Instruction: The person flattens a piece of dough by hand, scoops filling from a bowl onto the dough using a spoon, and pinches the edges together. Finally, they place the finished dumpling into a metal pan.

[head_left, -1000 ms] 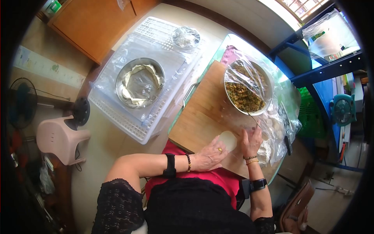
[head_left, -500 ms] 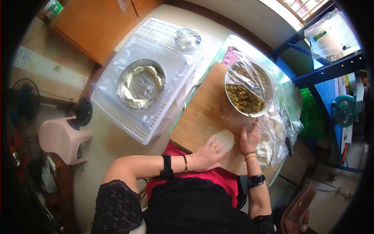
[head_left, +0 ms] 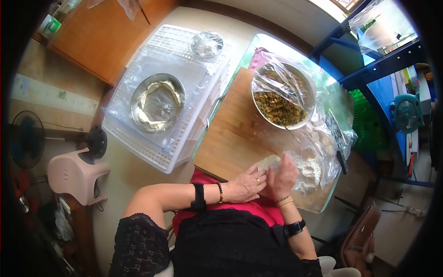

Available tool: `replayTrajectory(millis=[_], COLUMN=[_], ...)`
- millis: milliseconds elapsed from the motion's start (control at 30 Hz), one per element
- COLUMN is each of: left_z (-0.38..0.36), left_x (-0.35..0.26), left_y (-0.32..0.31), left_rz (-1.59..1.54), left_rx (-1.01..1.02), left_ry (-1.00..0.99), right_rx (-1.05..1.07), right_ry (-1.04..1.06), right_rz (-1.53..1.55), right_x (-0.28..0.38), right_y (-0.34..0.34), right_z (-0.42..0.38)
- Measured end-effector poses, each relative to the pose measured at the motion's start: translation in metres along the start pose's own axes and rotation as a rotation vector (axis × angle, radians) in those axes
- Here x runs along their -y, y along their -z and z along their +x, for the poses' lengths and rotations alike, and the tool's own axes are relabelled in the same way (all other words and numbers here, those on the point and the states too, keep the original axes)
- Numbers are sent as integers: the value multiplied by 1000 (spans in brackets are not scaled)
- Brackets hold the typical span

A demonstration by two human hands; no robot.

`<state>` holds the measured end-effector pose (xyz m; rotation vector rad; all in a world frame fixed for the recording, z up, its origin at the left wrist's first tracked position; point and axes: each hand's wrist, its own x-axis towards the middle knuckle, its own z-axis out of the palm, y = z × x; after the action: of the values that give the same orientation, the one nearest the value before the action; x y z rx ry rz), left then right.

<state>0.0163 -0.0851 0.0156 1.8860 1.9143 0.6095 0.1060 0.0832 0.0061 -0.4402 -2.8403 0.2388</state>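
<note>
A thin, pale round wrapper (head_left: 269, 162) lies partly under the fingers of my left hand (head_left: 246, 186), near the front of the wooden board (head_left: 230, 129). My left hand is closed on the wrapper's near edge. Beside it, my right hand (head_left: 283, 179) is raised at the wrapper's right side, blurred, so its grip cannot be made out. Behind the hands stands a metal bowl (head_left: 278, 126) of chopped filling (head_left: 279, 107), partly covered by clear plastic. A thin utensil handle sticks out over the bowl's near rim. White flour (head_left: 308, 174) sits right of my right hand.
Left of the board, a round pan (head_left: 134, 107) with folded white dumplings rests on a white plastic crate (head_left: 161, 161). A small plastic-covered bowl (head_left: 206, 45) is behind it. Dough pieces (head_left: 323, 138) lie under plastic at the right, near a black-handled tool (head_left: 342, 162).
My right hand has moved from below the filling bowl towards my left hand and the wrapper. The wrapper now shows less, its outline narrower. The whole view has shifted slightly.
</note>
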Motion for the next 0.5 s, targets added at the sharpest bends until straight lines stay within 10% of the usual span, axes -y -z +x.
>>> replayTrajectory(millis=[300, 500], left_z=[-8, -14], left_x=[-1, 1], left_y=[5, 8], left_rz=[19, 12], left_rx=[-228, -97], left_ry=[17, 42], right_rx=[-7, 118], right_ry=[5, 89], right_rz=[344, 32], right_x=[-18, 6], right_y=[13, -2], right_z=[28, 27])
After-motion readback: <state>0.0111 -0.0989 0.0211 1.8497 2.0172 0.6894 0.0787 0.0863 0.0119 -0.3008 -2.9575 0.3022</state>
